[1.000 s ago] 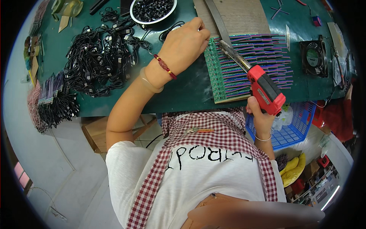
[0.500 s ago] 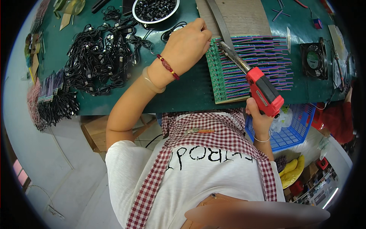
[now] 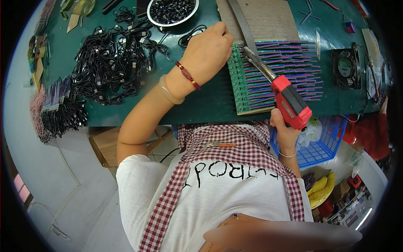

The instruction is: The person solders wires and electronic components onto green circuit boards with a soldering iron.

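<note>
My right hand (image 3: 286, 133) is wrapped round the handle of a red and black soldering gun (image 3: 291, 103). Its metal tip rests at the top left of a panel of green circuit boards (image 3: 239, 84), which carries rows of red, blue and black wires (image 3: 285, 71). Just left of that tip, my left hand (image 3: 211, 52) is closed with its fingers curled toward the panel's upper edge. What it pinches is hidden behind the fingers. A flat metal strip (image 3: 242, 23) lies across the wooden board (image 3: 275, 17) and reaches down to the soldering tip.
Black cables (image 3: 111, 67) lie heaped on the green table (image 3: 201, 110) at left, below a white-rimmed bowl (image 3: 195, 9) of small black parts. A fan (image 3: 346, 68) stands at right. Below the table edge sits a blue basket (image 3: 315, 157); another person's red sleeve (image 3: 371, 136) shows beyond.
</note>
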Motion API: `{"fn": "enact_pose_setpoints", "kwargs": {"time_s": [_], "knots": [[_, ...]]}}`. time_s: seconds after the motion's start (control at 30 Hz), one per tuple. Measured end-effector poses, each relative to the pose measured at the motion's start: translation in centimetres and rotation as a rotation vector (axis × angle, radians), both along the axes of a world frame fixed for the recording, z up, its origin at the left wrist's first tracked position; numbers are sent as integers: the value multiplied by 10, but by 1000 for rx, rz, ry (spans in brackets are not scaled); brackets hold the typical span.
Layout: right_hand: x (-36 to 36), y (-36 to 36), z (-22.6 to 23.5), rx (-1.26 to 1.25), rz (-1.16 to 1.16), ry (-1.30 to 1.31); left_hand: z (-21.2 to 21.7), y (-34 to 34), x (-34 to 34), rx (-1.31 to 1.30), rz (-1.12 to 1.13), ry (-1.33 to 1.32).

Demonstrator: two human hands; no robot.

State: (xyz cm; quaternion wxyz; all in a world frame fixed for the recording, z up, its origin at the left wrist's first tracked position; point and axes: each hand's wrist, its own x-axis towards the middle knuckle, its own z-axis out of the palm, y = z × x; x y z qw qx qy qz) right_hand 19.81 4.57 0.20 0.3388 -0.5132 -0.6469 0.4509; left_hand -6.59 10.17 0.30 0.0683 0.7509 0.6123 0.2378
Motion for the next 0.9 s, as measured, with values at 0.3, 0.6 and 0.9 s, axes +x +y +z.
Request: {"fn": "enact_pose_setpoints", "kwargs": {"time_s": [0.3,0.6,0.9], "knots": [[3,-2,-5,-33,-22,34,-3,1,0,0,16,8],[0,0,-4,-16,0,34,-4,-1,2,12,38,3],[5,-4,-8,-19,7,30,-9,-6,8,41,100,-28]]}}
